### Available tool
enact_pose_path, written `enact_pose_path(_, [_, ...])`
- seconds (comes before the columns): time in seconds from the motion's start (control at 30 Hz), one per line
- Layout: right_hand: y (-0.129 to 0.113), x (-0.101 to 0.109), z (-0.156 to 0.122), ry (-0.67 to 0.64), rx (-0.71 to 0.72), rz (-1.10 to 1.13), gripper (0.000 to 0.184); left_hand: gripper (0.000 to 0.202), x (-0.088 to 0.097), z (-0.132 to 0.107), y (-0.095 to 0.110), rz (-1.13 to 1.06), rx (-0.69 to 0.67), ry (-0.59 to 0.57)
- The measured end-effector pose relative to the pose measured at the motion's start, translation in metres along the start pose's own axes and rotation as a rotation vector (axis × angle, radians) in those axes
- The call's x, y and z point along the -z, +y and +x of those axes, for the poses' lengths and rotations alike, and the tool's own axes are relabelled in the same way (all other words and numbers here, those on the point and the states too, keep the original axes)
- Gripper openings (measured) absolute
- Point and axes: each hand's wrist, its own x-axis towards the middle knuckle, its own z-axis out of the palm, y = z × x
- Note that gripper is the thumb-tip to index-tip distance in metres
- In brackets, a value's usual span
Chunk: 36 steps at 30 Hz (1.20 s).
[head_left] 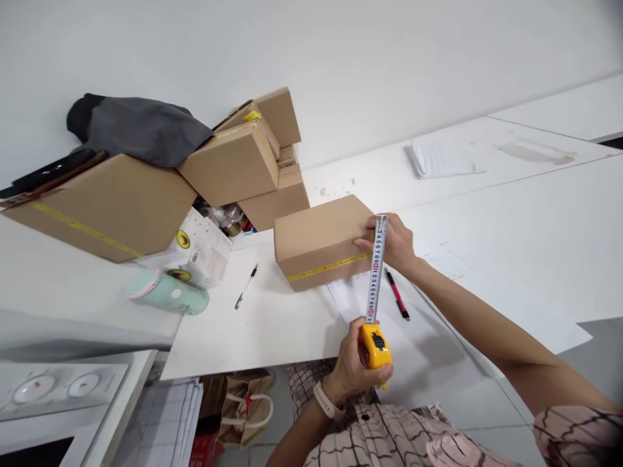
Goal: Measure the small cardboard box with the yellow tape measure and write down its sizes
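Note:
My left hand (353, 363) is wrapped around the yellow case of a tape measure (376, 347), low in front of my body. Its silver blade (376, 272) is pulled out and runs up, away from me, along the right end of a closed cardboard box (324, 243). At the far tip of the blade, my right hand (395, 241) has its fingers closed beside the box's right end, partly hidden by the blade. A strip of yellow tape crosses the box's near side. Just right of the blade lies a red and black pen (398, 295).
Several cardboard boxes (233, 165) are stacked at the back left, with a dark grey cloth (146, 130) on top. A mint green tumbler (170, 292) lies near a white avocado-print box (207, 250). A pen (246, 287) and paper sheets (418, 331) rest on the white table (272, 331).

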Motion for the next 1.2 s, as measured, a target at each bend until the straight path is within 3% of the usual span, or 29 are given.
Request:
enact_pose_path(0.1, [0.008, -0.011, 0.000, -0.058, -0.041, 0.092, 0.036, 0.075, -0.001, 0.000, 0.001, -0.026, -0.032, 0.008])
enact_pose_path(0.17, [0.006, -0.006, 0.007, -0.059, -0.147, 0.249, 0.039, 0.073, -0.001, 0.001, 0.001, -0.053, -0.050, 0.010])
enact_pose_path(0.3, [-0.009, 0.036, 0.031, -0.025, -0.448, 0.590, 0.061, 0.070, -0.002, 0.002, -0.001, -0.063, -0.038, 0.006])
enact_pose_path(0.37, [-0.022, 0.063, 0.040, -0.052, -0.463, 0.639, 0.062, 0.071, -0.001, 0.001, -0.003, -0.022, -0.029, -0.007])
enact_pose_path(0.43, [-0.034, 0.086, 0.043, -0.103, -0.441, 0.612, 0.052, 0.075, -0.001, 0.001, -0.004, 0.036, -0.029, -0.024])
enact_pose_path(0.53, [-0.049, 0.102, 0.033, -0.129, -0.435, 0.559, 0.042, 0.080, 0.000, 0.000, -0.005, 0.074, -0.053, -0.039])
enact_pose_path(0.67, [-0.061, 0.097, -0.005, -0.145, -0.352, 0.482, 0.038, 0.100, 0.000, 0.002, -0.005, -0.045, -0.113, 0.031])
enact_pose_path(0.83, [-0.071, 0.074, -0.063, -0.399, -0.055, 0.369, 0.035, 0.103, 0.006, 0.007, -0.008, -0.117, -0.131, 0.106])
enact_pose_path(0.9, [-0.062, 0.064, -0.077, -0.438, -0.129, 0.212, 0.036, 0.100, 0.010, 0.009, -0.007, -0.077, -0.139, 0.161])
enact_pose_path(1.0, [-0.035, 0.051, -0.087, -0.505, -0.411, -0.139, 0.036, 0.092, 0.018, 0.013, -0.001, 0.068, -0.129, 0.282])
enact_pose_path(1.07, [-0.017, 0.045, -0.089, -0.614, -0.514, -0.291, 0.037, 0.087, 0.024, 0.017, 0.006, 0.240, -0.102, 0.365])
enact_pose_path(1.2, [0.000, 0.041, -0.090, -0.762, -0.487, -0.186, 0.019, 0.079, 0.040, 0.029, 0.015, 0.693, -0.015, 0.472])
